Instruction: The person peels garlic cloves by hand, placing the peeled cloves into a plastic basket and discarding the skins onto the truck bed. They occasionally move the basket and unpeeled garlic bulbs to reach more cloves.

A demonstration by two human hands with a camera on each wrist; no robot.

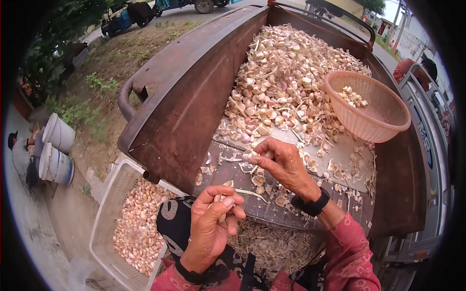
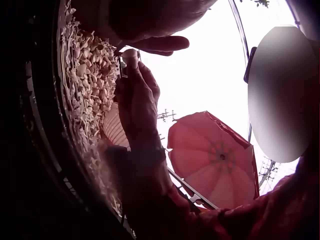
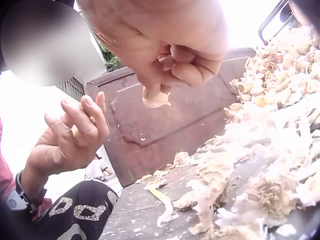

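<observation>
The right hand (image 1: 284,165) is over the metal cart bed, pinching a garlic clove (image 1: 249,155) between thumb and forefinger; in the right wrist view the clove (image 3: 156,98) hangs from the fingertips, other fingers curled. Lower and to the left, the left hand (image 1: 208,230) is palm up with fingers curled round pale garlic cloves (image 1: 221,206). The two hands are apart. Garlic pieces (image 1: 281,87) are heaped at the far side of the bed, with loose skins and stalks nearer the hands.
A pink basket (image 1: 364,116) holding some cloves leans at the right of the heap. A white crate (image 1: 104,213) of cloves stands lower left, beside the bed's rusty wall (image 1: 194,97). White buckets (image 1: 58,165) and a seated person are far left; a red umbrella (image 2: 215,155) is overhead.
</observation>
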